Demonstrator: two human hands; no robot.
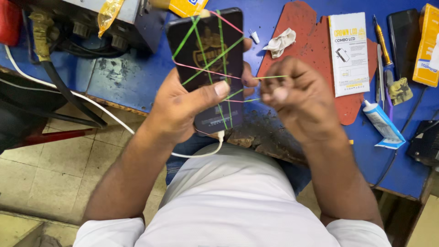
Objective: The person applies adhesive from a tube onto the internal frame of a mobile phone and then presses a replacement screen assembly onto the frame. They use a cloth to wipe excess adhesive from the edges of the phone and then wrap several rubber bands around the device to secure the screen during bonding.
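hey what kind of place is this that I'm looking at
Likely a phone repair bench: the left hand holds a phone bound with rubber bands, and a glue tube, screwdriver and boxed replacement screen lie on the blue worktable.

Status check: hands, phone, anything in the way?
Left hand grips phone. Right hand pulls green rubber band taut. Nothing blocking.

Our left hand (183, 107) is raised in front of us, palm turned toward us, fingers wrapped round from behind with the fingertips (249, 77) showing past the far edge and the thumb (208, 91) stretched flat across the front in a firm grip. Our right hand (297, 98) sits just beside it, curled into a loose fist with thumb and forefinger pinched together. Both forearms are bare, rising from short white sleeves and angling inward.
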